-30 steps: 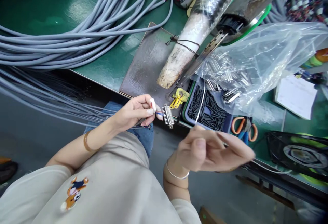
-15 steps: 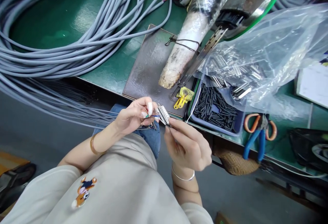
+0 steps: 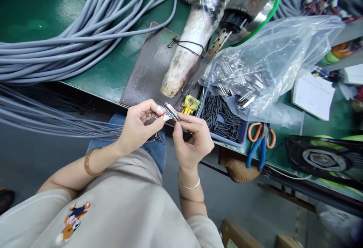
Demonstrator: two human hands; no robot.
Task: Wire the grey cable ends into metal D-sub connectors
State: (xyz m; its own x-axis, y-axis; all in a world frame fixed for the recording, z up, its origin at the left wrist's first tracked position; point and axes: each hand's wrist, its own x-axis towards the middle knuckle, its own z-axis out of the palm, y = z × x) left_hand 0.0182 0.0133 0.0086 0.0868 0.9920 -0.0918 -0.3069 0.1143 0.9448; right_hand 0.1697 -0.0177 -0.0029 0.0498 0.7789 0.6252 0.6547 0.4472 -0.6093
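Observation:
Between finger and thumb, my right hand [image 3: 194,138] grips one end of a metal multi-pin connector [image 3: 171,112]. My left hand [image 3: 143,123] pinches thin coloured wires [image 3: 167,116] right against the connector's pin side; red, blue and green strands show. Whether any wire sits in a pin cup is too small to tell. Grey cables [image 3: 104,128] run in from the left, below the table edge, toward my left hand. A few more connectors [image 3: 156,137] rest at my lap, partly hidden behind the left hand.
A soldering iron [image 3: 211,56] and a wrapped white tube [image 3: 181,56] slant over a dark plate [image 3: 144,66]. Right of them are a bin of black sleeves [image 3: 221,117], a bag of connectors [image 3: 241,74], pliers [image 3: 256,151] and orange-handled scissors [image 3: 273,138]. Grey cable coils [image 3: 85,47] lie left.
The camera view has shifted, so the bench appears farther left. The connector has turned in my right hand, and my left fingers have closed in beside its pins with the wires.

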